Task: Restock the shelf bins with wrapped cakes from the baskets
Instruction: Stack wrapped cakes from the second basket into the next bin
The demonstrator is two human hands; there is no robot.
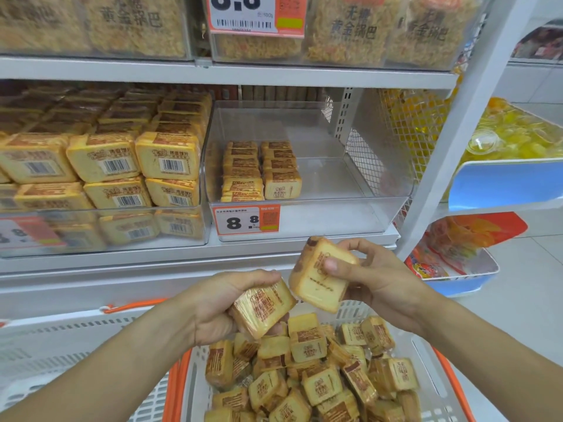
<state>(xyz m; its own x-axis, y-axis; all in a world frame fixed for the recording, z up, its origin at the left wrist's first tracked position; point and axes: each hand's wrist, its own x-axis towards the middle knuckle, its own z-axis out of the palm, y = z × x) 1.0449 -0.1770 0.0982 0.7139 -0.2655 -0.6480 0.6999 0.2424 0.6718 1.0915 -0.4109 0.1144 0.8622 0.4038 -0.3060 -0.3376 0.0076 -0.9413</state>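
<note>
Evidently the person is standing mid-restock, a cake in each hand, lifted above the baskets. On the left, the full bin [103, 184] is sitting packed to its front. The left hand [219, 303] is curling round one wrapped cake [262, 307], fingers over its top edge. Beside it, nearly touching, the right hand [370, 278] is pinching a second cake [320, 277], thumb pressing its face. Below, the orange-rimmed basket [182, 382] is holding a loose heap of cakes [313, 376]. Above and right, the clear bin [307, 187] is holding only two short rows at its left. The next move, I'd guess, is reaching both cakes up over its front wall and setting them upright beside those rows.
</note>
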